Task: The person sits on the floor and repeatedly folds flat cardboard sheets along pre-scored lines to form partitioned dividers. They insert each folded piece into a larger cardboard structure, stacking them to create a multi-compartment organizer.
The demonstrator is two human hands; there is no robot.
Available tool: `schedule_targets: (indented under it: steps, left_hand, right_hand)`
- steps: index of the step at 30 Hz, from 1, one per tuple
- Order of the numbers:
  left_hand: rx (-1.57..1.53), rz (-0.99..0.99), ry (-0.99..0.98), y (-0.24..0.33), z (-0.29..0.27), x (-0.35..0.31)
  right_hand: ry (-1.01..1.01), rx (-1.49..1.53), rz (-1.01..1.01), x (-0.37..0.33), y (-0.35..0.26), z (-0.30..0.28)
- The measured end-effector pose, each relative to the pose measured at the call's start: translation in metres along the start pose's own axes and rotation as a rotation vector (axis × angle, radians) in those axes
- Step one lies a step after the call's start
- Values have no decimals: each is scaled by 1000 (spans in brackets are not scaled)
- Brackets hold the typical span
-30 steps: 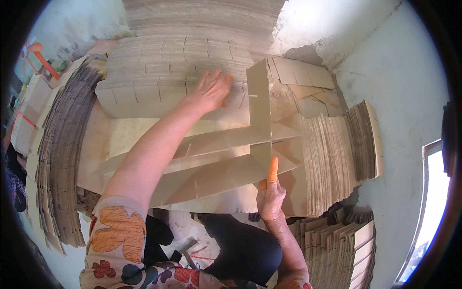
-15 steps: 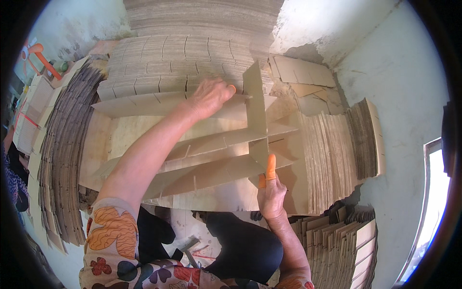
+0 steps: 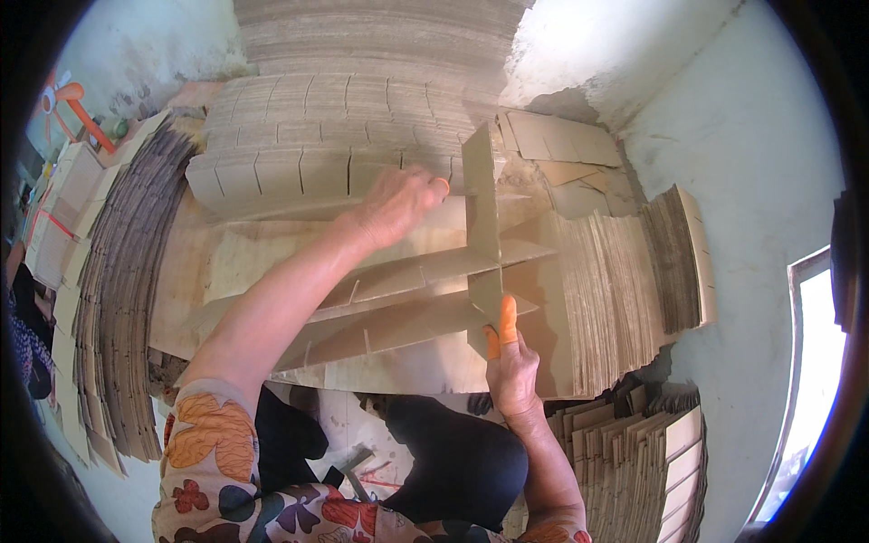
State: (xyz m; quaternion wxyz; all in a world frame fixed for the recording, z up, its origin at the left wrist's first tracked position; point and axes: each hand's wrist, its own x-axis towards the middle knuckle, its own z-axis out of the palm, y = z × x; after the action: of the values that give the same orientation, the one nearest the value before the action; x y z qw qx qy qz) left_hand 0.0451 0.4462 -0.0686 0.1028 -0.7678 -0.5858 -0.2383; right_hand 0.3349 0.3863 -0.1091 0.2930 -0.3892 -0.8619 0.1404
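A slotted cardboard cross strip (image 3: 482,195) stands on edge, running away from me. Two long slotted cardboard strips, a nearer one (image 3: 407,328) and a middle one (image 3: 389,281), cross it and extend to the left. Close to its far part, my left hand (image 3: 398,206) is closed on another long cardboard strip (image 3: 453,214), mostly hidden behind my hand and forearm. My right hand (image 3: 513,369), orange covers on its fingertips, pinches the near end of the cross strip. An orange cover also shows on a left fingertip.
Slotted cardboard stacks (image 3: 299,172) line the far side of the wooden board (image 3: 249,258). More stand at left (image 3: 127,281), at right (image 3: 611,290) and below right (image 3: 625,462). An orange fan (image 3: 86,118) is at far left.
My left hand has shifted slightly right and nearer, and the strip in it has come away from the far stack's face. My right hand keeps its hold on the cross strip.
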Motion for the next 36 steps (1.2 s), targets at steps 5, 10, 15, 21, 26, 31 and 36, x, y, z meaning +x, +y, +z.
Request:
schedule_targets:
  steps: [5, 10, 15, 21, 26, 31, 36]
  left_hand:
    - [-43, -50, 109, 2, -9, -1]
    - [-133, -53, 117, 2, -5, -5]
    - [-277, -81, 44, 10, -8, -13]
    - [-274, -152, 133, 6, -4, -12]
    - [-290, -194, -93, -2, -14, -5]
    - [-256, -190, -142, 7, -36, -4]
    - [-234, -158, -244, 5, -35, -8]
  right_hand:
    - [-25, -19, -22, -5, -9, -17]
    - [-22, -31, -38, -10, -8, -21]
    - [-9, 31, -63, -15, -1, -15]
    - [7, 62, -97, -16, -1, -9]
    - [13, 21, -64, -13, -3, -7]
    - [32, 63, -67, -14, -4, -6]
    - [-5, 38, -48, -15, -4, -5]
